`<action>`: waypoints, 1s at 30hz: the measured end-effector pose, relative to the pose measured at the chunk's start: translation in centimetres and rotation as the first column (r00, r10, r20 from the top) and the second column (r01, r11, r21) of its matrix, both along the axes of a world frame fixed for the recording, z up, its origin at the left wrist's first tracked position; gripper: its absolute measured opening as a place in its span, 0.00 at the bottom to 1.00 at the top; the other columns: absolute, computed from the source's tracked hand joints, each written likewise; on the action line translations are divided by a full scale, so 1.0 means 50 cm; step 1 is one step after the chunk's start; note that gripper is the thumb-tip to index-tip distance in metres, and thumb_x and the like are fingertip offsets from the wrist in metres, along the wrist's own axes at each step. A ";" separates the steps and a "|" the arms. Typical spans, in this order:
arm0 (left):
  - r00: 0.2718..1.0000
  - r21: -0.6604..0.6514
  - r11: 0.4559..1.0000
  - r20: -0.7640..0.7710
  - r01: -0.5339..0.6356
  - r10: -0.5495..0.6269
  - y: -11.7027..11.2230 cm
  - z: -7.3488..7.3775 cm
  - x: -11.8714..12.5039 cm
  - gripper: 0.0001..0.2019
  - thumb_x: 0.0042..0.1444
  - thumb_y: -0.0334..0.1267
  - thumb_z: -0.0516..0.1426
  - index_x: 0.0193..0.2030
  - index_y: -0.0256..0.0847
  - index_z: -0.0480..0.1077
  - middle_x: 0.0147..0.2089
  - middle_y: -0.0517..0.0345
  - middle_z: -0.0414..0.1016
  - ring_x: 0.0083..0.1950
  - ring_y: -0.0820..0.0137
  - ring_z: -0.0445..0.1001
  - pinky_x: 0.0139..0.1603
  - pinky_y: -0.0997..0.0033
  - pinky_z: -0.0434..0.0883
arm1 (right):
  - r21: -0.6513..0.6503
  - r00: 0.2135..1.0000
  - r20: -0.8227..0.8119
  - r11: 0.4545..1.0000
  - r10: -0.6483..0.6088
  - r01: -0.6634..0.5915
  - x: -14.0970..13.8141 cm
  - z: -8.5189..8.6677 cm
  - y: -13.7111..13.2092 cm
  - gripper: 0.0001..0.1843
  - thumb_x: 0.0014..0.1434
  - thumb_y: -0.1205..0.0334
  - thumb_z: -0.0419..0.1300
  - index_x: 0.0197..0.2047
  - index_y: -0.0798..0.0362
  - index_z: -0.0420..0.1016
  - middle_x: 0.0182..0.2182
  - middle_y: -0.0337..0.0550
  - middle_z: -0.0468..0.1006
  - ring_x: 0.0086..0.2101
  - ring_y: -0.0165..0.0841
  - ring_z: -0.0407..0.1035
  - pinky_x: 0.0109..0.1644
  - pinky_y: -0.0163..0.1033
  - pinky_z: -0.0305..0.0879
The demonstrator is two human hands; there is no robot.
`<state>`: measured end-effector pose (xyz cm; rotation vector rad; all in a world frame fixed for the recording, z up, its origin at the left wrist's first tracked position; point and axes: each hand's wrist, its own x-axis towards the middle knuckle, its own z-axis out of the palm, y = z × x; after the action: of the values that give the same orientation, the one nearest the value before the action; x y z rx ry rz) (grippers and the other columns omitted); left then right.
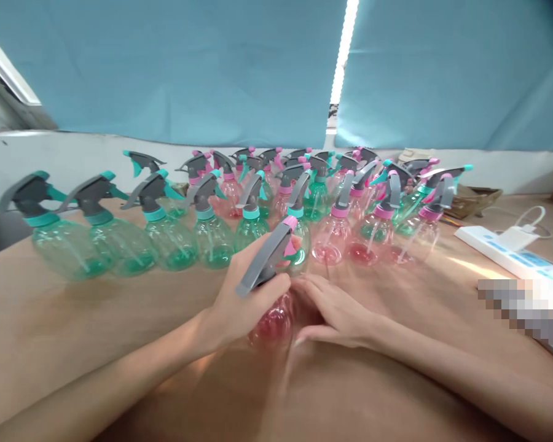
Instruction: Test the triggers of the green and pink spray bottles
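Snugly, left hand (242,301) clasps sprayer (267,256); right hand (336,314) touches bottle (273,323).

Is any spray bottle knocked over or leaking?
No, nothing stands out. The green bottles and pink bottles stand in rows. Only the front pink bottle is apart from them, with the left hand on its grey sprayer and the right hand against its side.

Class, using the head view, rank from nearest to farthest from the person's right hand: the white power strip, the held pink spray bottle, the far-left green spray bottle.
1. The pink spray bottle, against the right hand, centre front.
2. The white power strip, off to the right.
3. The far-left green spray bottle, left end of the front row.
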<state>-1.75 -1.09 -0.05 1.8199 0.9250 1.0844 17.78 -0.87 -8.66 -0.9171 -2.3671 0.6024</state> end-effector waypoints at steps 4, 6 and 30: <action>0.999 0.041 0.999 -0.023 0.031 -0.030 0.001 0.006 -0.001 0.11 0.50 0.29 0.52 0.40 0.43 0.67 0.33 0.66 0.63 0.26 0.77 0.59 0.36 0.71 0.69 | -0.079 0.994 0.096 0.995 -0.046 0.054 0.052 -0.030 0.005 0.45 0.56 0.32 0.56 0.67 0.52 0.54 0.64 0.58 0.62 0.61 0.51 0.60 0.62 0.58 0.59; 0.998 0.045 0.998 -0.048 0.036 -0.034 0.002 0.004 -0.003 0.09 0.50 0.28 0.51 0.37 0.43 0.65 0.30 0.67 0.58 0.25 0.77 0.56 0.29 0.74 0.64 | -0.101 0.991 0.114 0.992 -0.068 0.080 0.063 -0.034 0.006 0.44 0.57 0.34 0.57 0.68 0.51 0.55 0.65 0.57 0.62 0.61 0.50 0.60 0.62 0.57 0.59; 0.991 0.016 1.000 -0.131 -0.025 0.026 0.002 0.000 -0.013 0.06 0.51 0.34 0.53 0.36 0.47 0.65 0.24 0.67 0.63 0.23 0.72 0.64 0.24 0.71 0.65 | -0.047 0.992 0.121 0.998 -0.035 0.041 0.045 -0.019 0.008 0.29 0.66 0.47 0.54 0.65 0.50 0.64 0.63 0.49 0.65 0.64 0.43 0.57 0.65 0.53 0.58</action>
<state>-2.40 -1.00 -0.05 1.9144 1.0220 0.9991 20.03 -0.48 -9.61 -1.0453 -2.4444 0.6084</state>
